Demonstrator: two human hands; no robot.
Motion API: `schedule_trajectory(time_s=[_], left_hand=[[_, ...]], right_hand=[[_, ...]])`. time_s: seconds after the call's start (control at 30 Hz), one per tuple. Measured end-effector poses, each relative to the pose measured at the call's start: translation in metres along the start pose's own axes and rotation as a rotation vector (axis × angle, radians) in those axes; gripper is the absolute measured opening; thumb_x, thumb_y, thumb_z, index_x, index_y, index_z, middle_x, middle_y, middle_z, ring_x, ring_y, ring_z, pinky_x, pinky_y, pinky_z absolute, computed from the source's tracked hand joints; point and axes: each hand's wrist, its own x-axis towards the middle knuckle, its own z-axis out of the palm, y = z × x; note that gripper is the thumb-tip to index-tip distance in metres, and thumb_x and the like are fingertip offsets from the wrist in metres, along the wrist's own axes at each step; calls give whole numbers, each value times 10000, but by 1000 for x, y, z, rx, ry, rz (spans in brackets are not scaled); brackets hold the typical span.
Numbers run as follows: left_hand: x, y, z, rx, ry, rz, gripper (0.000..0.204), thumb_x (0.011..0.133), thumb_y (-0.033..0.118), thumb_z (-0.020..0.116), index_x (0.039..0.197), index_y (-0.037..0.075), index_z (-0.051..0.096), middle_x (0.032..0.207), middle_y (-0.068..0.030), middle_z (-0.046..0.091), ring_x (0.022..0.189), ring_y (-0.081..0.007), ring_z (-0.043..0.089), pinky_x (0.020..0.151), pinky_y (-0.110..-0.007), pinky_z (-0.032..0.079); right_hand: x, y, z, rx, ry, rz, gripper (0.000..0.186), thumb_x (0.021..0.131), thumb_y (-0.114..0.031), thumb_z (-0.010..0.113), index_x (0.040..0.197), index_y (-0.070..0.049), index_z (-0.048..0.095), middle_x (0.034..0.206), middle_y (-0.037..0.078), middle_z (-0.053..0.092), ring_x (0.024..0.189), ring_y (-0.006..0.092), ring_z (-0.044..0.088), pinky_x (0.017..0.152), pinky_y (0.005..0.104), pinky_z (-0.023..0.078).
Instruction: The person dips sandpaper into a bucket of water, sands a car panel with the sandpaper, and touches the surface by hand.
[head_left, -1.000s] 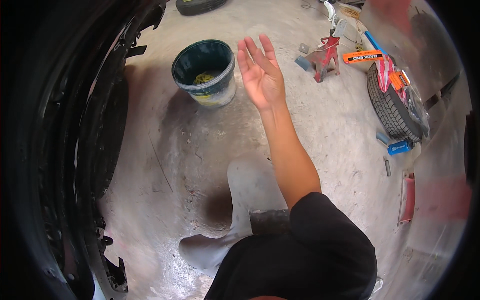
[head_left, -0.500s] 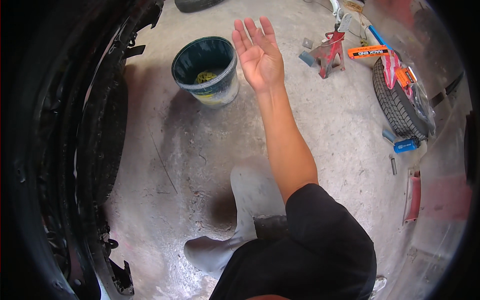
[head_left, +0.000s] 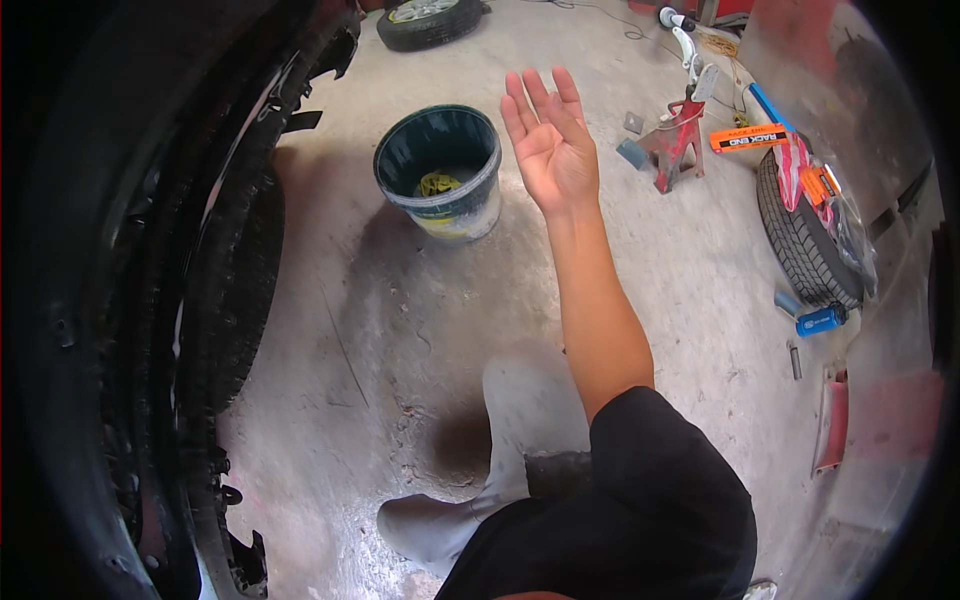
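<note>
My right hand [head_left: 555, 165] is raised in front of me, palm facing me, fingers stretched upward and the thumb bent across toward the palm. Nothing is in it. Just left of the hand, a dark green bucket [head_left: 470, 218] with a pale, smeared outside stands on the concrete floor. A yellow crumpled item [head_left: 438, 184] lies inside; its kind is unclear. My left hand is out of the picture.
Black car bodywork [head_left: 190, 300] runs along the left. A red jack stand [head_left: 680, 145] stands ahead right. Farther right, an orange box [head_left: 748, 138] and plastic bags rest on a tyre [head_left: 795, 235], beside a blue can [head_left: 821, 320]. Another wheel [head_left: 430, 28] lies far back.
The view has shifted, so the bucket, tyre and jack stand sit lower and farther right in the picture. My right hand keeps the same open pose.
</note>
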Motion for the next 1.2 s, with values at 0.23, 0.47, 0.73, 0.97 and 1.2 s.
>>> schedule_trajectory(time_s=[0.23, 0.47, 0.73, 0.97, 1.2], left_hand=[[2, -15, -6, 5, 20, -33, 501, 1015, 325, 246, 1317, -43, 400, 1318, -228, 465, 1184, -334, 485, 1003, -433, 399], [11, -22, -5, 9, 21, -21, 485, 1014, 309, 260, 1315, -43, 402, 1315, -224, 468, 1180, -332, 486, 999, -432, 402], [11, -31, -15, 9, 44, -28, 467, 1013, 291, 277, 1313, -43, 405, 1311, -220, 471, 1175, -330, 488, 994, -430, 404], [11, -31, -15, 12, 50, -25, 452, 1012, 276, 291, 1311, -42, 407, 1308, -216, 473, 1170, -328, 490, 990, -429, 407], [17, -29, -15, 37, 38, 4, 437, 1011, 260, 306, 1309, -42, 409, 1304, -212, 476, 1166, -326, 491, 985, -428, 409]], right_hand=[[-105, -17, 17, -1143, -336, 404, 257, 857, -99, 657, 1103, -54, 598, 1073, 79, 588, 929, 208, 614, 775, 344, 518], [-233, -60, 22, -1861, -995, 1101, 326, 805, -312, 686, 1032, -95, 597, 998, 126, 650, 922, 344, 635, 745, 452, 515], [-276, -71, 22, -1968, -1031, 1269, 432, 781, -283, 710, 1102, -86, 499, 983, 136, 632, 872, 361, 642, 683, 467, 513], [-249, -54, 15, -2105, -958, 705, 370, 795, -252, 687, 1114, -106, 570, 841, 108, 664, 732, 324, 655, 596, 428, 515], [-125, -45, 126, -1820, -531, -739, 507, 711, -37, 794, 1187, -39, 619, 521, -26, 462, 453, 62, 422, 452, 207, 338]])
